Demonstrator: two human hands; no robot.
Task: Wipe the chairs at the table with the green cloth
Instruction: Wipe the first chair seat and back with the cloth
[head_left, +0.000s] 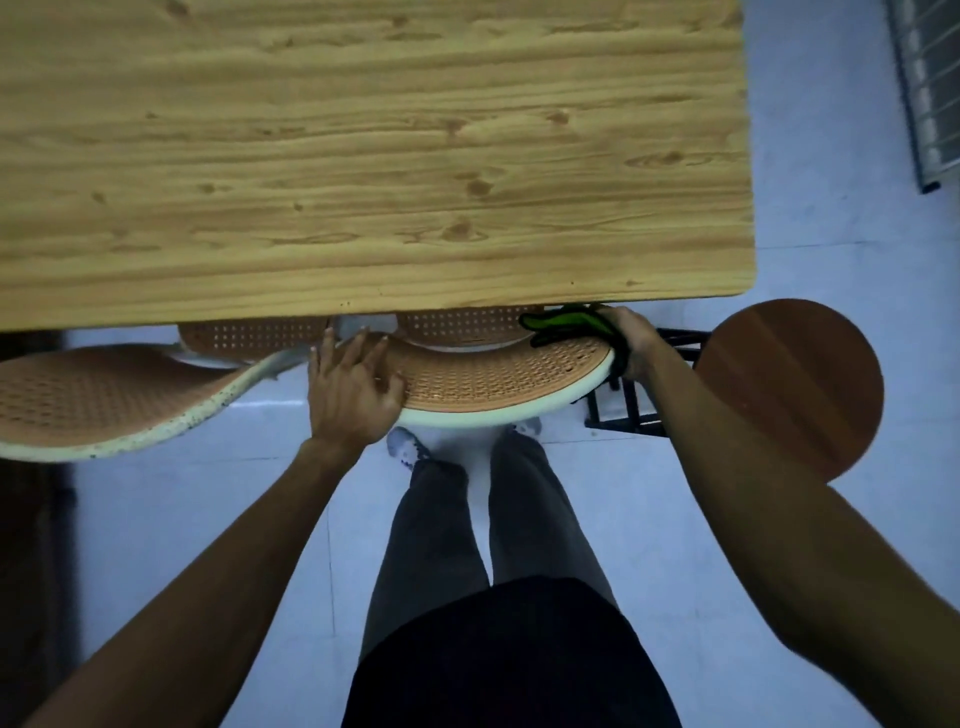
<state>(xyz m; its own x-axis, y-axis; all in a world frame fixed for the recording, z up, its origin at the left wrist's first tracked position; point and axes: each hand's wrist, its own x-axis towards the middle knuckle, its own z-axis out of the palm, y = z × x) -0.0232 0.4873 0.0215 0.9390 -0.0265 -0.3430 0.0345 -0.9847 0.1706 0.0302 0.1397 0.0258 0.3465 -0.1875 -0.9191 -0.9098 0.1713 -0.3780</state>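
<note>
An orange perforated chair (488, 371) with a white rim is tucked under the wooden table (363, 156), its curved backrest just in front of me. My left hand (350, 387) lies flat on the left end of that backrest, fingers spread. My right hand (631, 340) grips the backrest's right end and holds the green cloth (566, 322) against its top edge. A second orange chair (98, 400) stands to the left, its seat partly under the table.
A round brown wooden stool (789, 384) on a black metal frame (631, 405) stands close on the right. My legs and white shoes are on the pale tiled floor (805, 234) behind the chair. A metal grille (930, 88) sits far right.
</note>
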